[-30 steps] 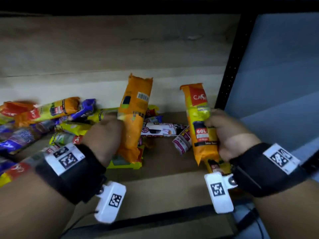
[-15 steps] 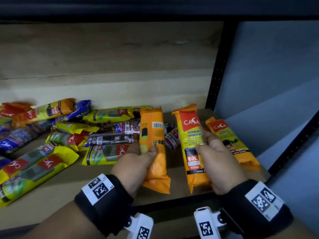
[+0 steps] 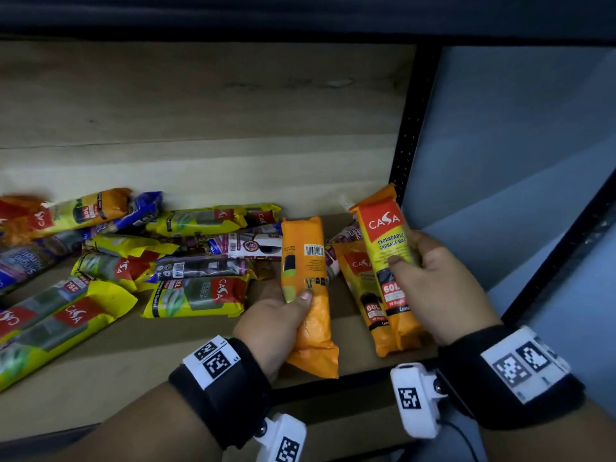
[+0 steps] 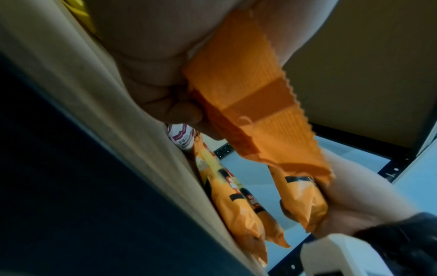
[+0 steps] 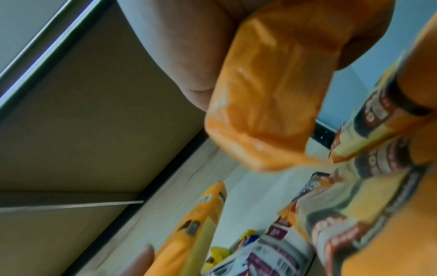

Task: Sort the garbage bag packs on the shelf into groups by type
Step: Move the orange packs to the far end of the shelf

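Note:
My left hand (image 3: 283,315) grips an orange pack (image 3: 305,288) with its barcode side up, held lengthwise over the front of the shelf; its crimped end (image 4: 255,104) fills the left wrist view. My right hand (image 3: 430,281) grips an orange and yellow CASA 60L pack (image 3: 388,248) near the shelf's right end, seen close as an orange pack (image 5: 272,84) in the right wrist view. Under it lies a second orange 60L pack (image 3: 360,278) flat on the board. Yellow CASA packs (image 3: 200,295), purple and white packs (image 3: 246,243) and blue packs (image 3: 146,208) lie mixed to the left.
The wooden shelf board (image 3: 116,368) has a black front rail (image 3: 353,381) and a black perforated upright (image 3: 410,128) at its right end. A pale wall (image 3: 516,145) lies beyond the upright. A wooden back panel (image 3: 200,95) closes the rear.
Both hands came down from upright holds and moved right. The right hand's pack now sits over the orange pack lying at the shelf's right end; the left hand's pack tilted flatter.

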